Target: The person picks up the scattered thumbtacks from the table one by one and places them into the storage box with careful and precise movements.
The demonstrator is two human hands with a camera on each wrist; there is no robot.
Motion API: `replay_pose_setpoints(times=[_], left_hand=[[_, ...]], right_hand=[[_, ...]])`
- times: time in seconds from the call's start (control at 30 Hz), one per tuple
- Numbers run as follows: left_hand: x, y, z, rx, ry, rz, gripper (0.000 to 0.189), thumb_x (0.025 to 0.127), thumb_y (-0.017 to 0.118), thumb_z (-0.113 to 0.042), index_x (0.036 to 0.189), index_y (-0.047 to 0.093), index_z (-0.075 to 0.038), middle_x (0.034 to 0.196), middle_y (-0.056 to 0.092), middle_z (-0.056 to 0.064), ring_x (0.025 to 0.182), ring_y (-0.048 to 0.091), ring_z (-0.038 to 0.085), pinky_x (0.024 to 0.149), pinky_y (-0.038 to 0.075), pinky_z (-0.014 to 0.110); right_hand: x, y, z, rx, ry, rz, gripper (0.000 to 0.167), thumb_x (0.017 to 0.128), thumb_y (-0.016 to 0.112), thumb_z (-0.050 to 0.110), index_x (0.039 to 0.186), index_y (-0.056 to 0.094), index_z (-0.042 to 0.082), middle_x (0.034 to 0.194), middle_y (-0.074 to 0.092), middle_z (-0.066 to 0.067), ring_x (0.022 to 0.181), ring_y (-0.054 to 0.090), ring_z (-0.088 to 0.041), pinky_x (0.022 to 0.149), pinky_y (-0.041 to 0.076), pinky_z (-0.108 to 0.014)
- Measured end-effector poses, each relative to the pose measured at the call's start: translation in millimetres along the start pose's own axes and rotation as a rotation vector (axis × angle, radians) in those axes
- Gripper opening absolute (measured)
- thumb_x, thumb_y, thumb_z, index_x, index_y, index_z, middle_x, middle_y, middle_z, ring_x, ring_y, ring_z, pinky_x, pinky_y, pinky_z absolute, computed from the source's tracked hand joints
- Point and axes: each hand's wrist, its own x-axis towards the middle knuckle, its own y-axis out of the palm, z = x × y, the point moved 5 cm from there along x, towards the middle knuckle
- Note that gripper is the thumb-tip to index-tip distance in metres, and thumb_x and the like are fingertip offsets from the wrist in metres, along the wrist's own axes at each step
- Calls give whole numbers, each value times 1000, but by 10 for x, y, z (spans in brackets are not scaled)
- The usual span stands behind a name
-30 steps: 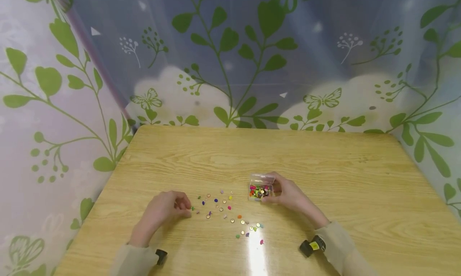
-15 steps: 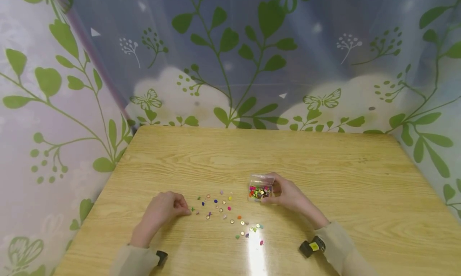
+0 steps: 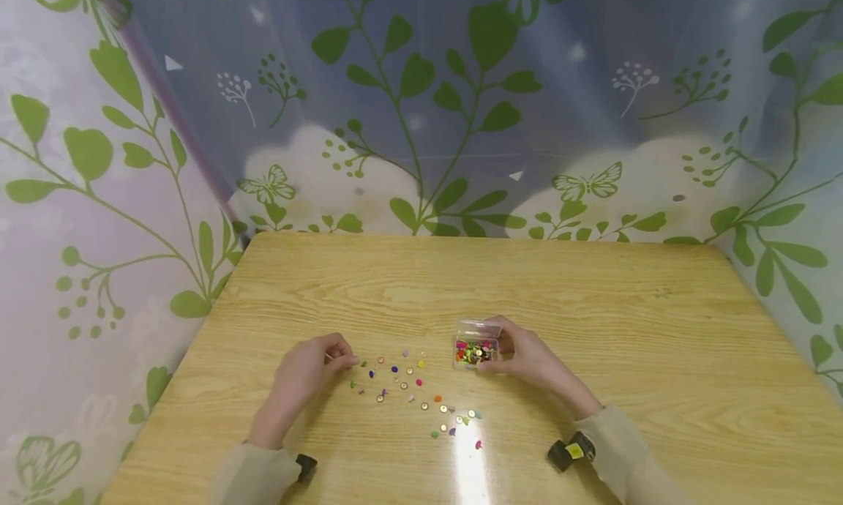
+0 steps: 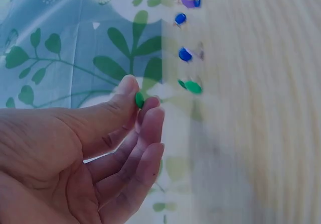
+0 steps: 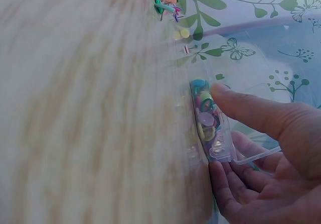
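My left hand is at the left edge of a scatter of thumbtacks. In the left wrist view its thumb and forefinger pinch a green thumbtack. Two more green tacks lie on the table just past the fingertips, with a blue tack behind them. My right hand grips a small clear plastic box by its right side, thumb in front and fingers behind. The lid is raised. Inside lies a heap of mixed-colour thumbtacks, also visible through the wall in the right wrist view.
Loose tacks spread across the wooden table between the hands and toward the front, among them an orange tack and a pink tack. Some lie point up. A leaf-patterned curtain hangs behind the table.
My left hand has moved slightly away from me and to the right, from beside the nearer green tack to beside the farther one. The right hand and box have stayed still.
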Motion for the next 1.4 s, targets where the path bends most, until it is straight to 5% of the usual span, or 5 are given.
replay_pose_setpoints(times=[0.33,0.77,0.97,1.13,1.4], left_hand=[[137,216,-390,-132,86,25,17,82,85,-15,82,68,-15,75,66,-7,70,62,8,68,54,30],[263,466,-1041,-73,319,81,13,85,81,-21,82,69,-21,78,70,-8,69,63,6,65,50,25],[300,528,-1305,-79,364,99,9,87,80,-25,85,71,-23,82,72,-10,71,65,4,65,49,22],[334,592,-1407,-83,360,106,7,88,79,-22,87,72,-22,85,75,-7,73,68,6,62,50,20],[354,655,-1371,-76,357,80,5,93,74,-22,96,77,-20,89,76,-6,75,67,8,64,50,20]], right_hand=[[-4,7,-11,12,15,1,72,78,88,21,139,52,7,123,66,-17,106,66,-32,93,55,-50],[4,1,1,11,4,0,71,78,88,20,138,52,7,121,67,-18,105,67,-32,89,56,-48],[-1,-2,15,18,-16,-1,68,78,87,18,136,54,8,120,67,-16,103,67,-30,87,57,-44],[-5,-1,19,40,-21,5,66,79,87,16,135,54,9,120,67,-16,102,67,-29,86,58,-42],[-4,-6,0,40,-5,-4,66,78,87,17,135,55,11,120,67,-13,103,66,-27,89,57,-43]])
